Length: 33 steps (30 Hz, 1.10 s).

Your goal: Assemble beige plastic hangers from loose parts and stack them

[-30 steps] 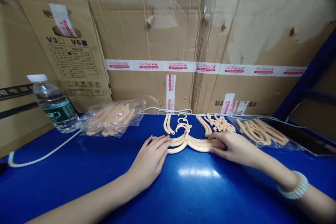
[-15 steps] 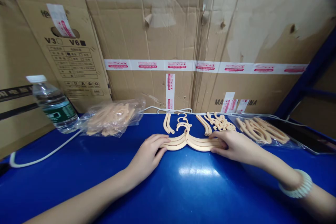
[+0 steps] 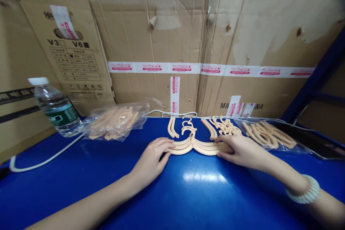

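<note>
Several beige plastic clothes hangers [image 3: 205, 148] lie stacked on the blue table, their hooks [image 3: 189, 130] toward the back. My left hand [image 3: 155, 152] grips the left ends of their arms between thumb and fingers. Around the right ends, my right hand [image 3: 237, 149] is closed in the same way. Behind the stack are loose hanger arms [image 3: 172, 127] on the left and more arms [image 3: 209, 128] on the right, with loose hooks [image 3: 187, 120] between them. A pile of small beige hooks [image 3: 228, 126] sits just behind my right hand.
A clear bag of beige parts [image 3: 115, 122] and a water bottle [image 3: 55, 107] stand at the left. Right of my hands lie another bag of hanger parts [image 3: 269, 134] and a dark flat device [image 3: 307, 140]. A white cable [image 3: 40, 167] crosses the table; cardboard [image 3: 156, 93] walls its back.
Both hands keep their hold on the hanger stack, almost motionless. The whole view has shifted very slightly.
</note>
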{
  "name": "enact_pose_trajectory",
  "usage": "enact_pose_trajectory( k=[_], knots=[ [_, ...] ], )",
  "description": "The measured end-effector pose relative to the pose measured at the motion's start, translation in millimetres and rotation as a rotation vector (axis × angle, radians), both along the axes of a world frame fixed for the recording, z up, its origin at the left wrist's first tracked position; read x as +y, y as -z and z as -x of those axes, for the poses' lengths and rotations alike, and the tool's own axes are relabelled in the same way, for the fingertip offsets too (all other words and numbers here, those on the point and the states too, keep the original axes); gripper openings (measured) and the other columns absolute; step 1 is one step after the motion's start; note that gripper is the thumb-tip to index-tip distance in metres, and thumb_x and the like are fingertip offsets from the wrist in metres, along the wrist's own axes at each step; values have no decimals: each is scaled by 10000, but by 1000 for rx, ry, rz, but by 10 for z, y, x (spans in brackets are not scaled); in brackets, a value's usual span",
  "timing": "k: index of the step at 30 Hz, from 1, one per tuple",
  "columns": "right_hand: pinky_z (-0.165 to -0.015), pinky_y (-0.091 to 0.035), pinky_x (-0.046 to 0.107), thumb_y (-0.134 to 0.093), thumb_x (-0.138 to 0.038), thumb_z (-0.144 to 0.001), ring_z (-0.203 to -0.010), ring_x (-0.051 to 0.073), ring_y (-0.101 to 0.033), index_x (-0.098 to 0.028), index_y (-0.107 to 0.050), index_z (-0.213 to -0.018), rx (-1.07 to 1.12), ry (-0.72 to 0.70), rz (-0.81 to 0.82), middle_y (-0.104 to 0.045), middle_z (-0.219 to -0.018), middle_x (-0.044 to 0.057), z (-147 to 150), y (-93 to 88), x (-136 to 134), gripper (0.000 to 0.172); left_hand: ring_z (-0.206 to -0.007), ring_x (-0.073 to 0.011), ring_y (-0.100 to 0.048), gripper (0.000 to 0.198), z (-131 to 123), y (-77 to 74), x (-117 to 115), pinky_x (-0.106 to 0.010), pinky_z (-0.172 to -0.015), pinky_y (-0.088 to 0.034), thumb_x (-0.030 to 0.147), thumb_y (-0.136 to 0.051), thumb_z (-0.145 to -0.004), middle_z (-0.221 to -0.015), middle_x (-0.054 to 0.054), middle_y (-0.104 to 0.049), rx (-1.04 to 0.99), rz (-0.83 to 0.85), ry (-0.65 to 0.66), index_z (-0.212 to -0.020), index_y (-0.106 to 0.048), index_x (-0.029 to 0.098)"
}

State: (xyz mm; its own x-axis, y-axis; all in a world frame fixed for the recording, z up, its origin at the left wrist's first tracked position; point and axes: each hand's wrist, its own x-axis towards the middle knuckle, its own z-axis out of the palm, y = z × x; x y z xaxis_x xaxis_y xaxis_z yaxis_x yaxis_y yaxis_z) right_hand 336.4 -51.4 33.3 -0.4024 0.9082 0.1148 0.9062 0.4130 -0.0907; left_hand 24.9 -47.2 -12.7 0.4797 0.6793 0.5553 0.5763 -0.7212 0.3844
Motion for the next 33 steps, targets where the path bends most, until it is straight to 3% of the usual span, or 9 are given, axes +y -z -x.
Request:
enact_pose_trajectory(
  k=[2,7,11,14,21,29,33],
  knots=[
    [-677,-479,325,-648,-253,-797,-823,270,-701,-177,-647,-1182,-8,5,6,-752,-954,85,3,-4,-9,392,-1085,-258,-645,217,0,-2,-3,-476,-953,-517,75,-549,-883,-1103,-95,-726,-1,-11,4,-1012,-691,176],
    [-584,-430,284,-681,-256,-770,-672,219,-654,-175,-630,-1210,9,0,16,-717,-788,49,-3,-20,-15,449,-1064,-262,-654,218,-8,-18,-21,-483,-938,-511,77,-568,-866,-1096,-81,-729,-2,-30,0,-1009,-685,194],
    [-508,-340,252,-610,-290,-838,-532,158,-549,-200,-643,-1119,125,-52,-1,-595,-603,-25,-24,-13,16,296,-1072,-264,-647,219,-12,-101,-47,-469,-928,-509,104,-549,-868,-1095,-76,-730,-3,-29,-18,-1009,-686,201],
    [-507,-323,249,-538,-298,-886,-508,142,-509,-197,-644,-1030,210,-66,-42,-553,-579,-34,-33,-21,36,206,-1066,-253,-649,214,7,-209,-47,-432,-918,-519,140,-530,-877,-1100,-72,-726,-2,7,-32,-1007,-687,204],
    [-494,-308,252,-481,-315,-891,-473,141,-463,-193,-652,-883,298,-32,-151,-505,-514,-36,-45,-79,44,211,-989,-217,-678,220,126,-367,122,-371,-886,-538,151,-492,-878,-1036,-54,-734,32,22,0,-982,-680,199],
    [-486,-341,243,-492,-231,-818,-476,130,-477,-207,-563,-737,441,-16,-192,-505,-520,-42,-17,-107,9,110,-961,-211,-667,216,254,-253,333,-368,-866,-535,120,-458,-856,-1005,-54,-700,-19,-64,-34,-932,-644,200],
    [-555,-416,262,-485,-171,-791,-580,150,-528,-211,-567,-759,508,-33,-349,-568,-643,-2,1,-95,12,96,-938,-212,-626,212,322,-162,318,-355,-823,-518,63,-428,-821,-954,-55,-631,-87,-130,-101,-830,-594,196]
  ],
)
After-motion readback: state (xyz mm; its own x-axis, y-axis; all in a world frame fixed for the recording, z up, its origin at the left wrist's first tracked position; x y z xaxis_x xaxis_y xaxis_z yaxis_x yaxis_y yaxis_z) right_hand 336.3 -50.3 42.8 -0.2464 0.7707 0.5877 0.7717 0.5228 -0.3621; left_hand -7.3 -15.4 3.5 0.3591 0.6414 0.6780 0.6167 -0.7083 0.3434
